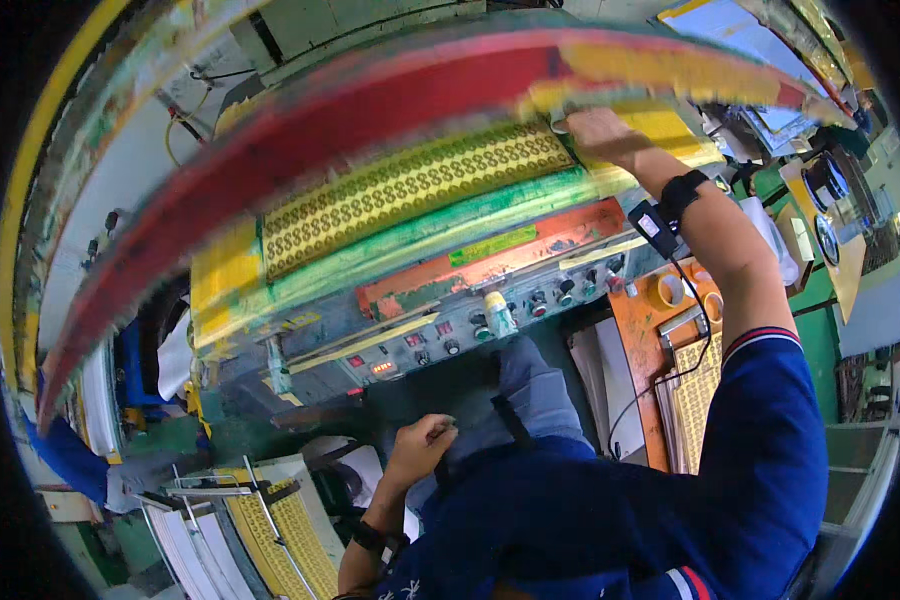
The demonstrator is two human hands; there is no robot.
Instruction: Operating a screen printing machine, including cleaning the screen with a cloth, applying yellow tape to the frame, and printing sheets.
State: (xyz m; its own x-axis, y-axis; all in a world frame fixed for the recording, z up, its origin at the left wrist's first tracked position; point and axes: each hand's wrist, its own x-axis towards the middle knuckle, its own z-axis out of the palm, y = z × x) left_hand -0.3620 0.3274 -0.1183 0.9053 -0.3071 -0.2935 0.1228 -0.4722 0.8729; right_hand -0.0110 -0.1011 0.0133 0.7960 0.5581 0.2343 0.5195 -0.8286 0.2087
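Observation:
My right hand point(595, 135) reaches to the top right corner of a yellow sheet patterned with rows of rings point(410, 200), which lies on the machine bed. Its fingertips are blurred beside a pale spot, so I cannot tell what they grip. A red frame bar with yellow tape point(350, 95) arches just above the sheet and hand, smeared by motion. Below the bed is a control panel point(430, 345) with knobs and lit switches. My left hand point(420, 445) is low by my lap, fingers curled round something too small to make out.
An orange side table point(635, 340) at right holds tape rolls and patterned sheets. A metal rack point(210, 490) with stacked sheets stands at lower left. Another person's blue sleeve point(70, 455) shows at the far left. Green shelving point(820, 330) lines the right.

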